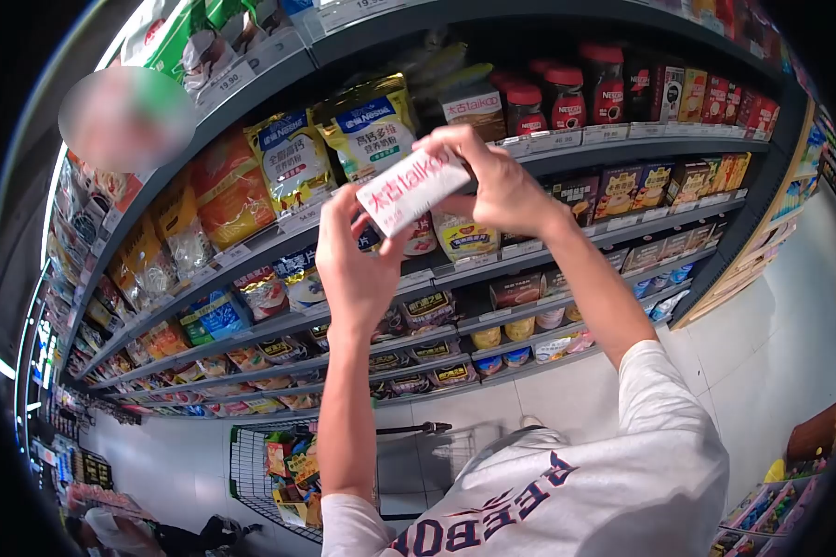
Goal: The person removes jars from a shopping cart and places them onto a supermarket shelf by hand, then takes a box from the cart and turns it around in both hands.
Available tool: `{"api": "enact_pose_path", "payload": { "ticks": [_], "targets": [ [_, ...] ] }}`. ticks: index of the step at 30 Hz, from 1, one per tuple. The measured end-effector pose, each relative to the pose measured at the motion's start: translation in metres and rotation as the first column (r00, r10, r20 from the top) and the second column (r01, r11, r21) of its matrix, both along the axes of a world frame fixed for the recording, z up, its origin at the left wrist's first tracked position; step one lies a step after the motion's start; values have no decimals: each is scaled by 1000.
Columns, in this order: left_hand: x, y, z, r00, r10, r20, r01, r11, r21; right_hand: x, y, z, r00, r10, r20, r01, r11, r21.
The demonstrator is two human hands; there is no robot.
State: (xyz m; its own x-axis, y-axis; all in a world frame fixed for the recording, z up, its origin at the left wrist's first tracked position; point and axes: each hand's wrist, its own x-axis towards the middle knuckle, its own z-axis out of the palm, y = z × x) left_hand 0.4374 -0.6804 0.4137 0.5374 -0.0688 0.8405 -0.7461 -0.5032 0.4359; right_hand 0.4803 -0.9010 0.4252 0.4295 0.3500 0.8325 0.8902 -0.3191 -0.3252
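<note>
A white box with red "taikoo" lettering (412, 189) is held up tilted in front of the shelves, between both hands. My left hand (355, 251) grips its lower left end, thumb on the near edge. My right hand (494, 181) holds the upper right end, with fingers over the top edge and thumb below. Behind it on the upper shelf stand yellow and white Nestle bags (373, 125). A similar taikoo box (472, 113) stands on that shelf, just above my right hand.
Red-lidded Nescafe jars (606, 88) and small boxes line the shelf to the right. More shelves (437, 275) of packets run below. A shopping cart (251, 464) with goods stands on the floor at lower left. Another person (125, 534) is at the bottom left.
</note>
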Motion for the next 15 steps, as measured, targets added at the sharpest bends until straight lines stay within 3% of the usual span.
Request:
{"api": "enact_pose_path", "payload": {
  "ticks": [3, 5, 6, 9, 10, 11, 13, 15],
  "targets": [
    [37, -19, 22, 999, -50, 8, 50, 998, -44, 33, -19, 38, 989, 44, 140, -37, 998, -52],
    [58, -31, 30, 998, -52, 23, 52, 998, -25, 55, -26, 56, 954, -1, 301, 48, 987, -151],
    [64, -39, 35, 999, -53, -3, 53, 998, -35, 64, -34, 66, 951, -45, 307, 139, 946, -291],
    [96, -50, 30, 991, -92, 93, 112, 963, -245, 96, -45, 81, 955, -42, 295, 110, 969, -220],
    [108, -49, 25, 998, -17, 66, 31, 972, -233, 105, -48, 83, 956, -48, 290, 101, 980, -171],
    [114, -44, 19, 987, 152, 43, -148, 985, -87, 113, -50, 84, 960, -69, 271, 108, 985, -134],
    [122, -45, 13, 969, 246, -1, -242, 953, 180, 127, -51, 83, 968, -102, 229, 118, 991, -58],
    [123, -56, 6, 906, 422, -20, -384, 842, 378, 135, -51, 83, 977, -108, 185, 122, 990, -69]
  ]
}}
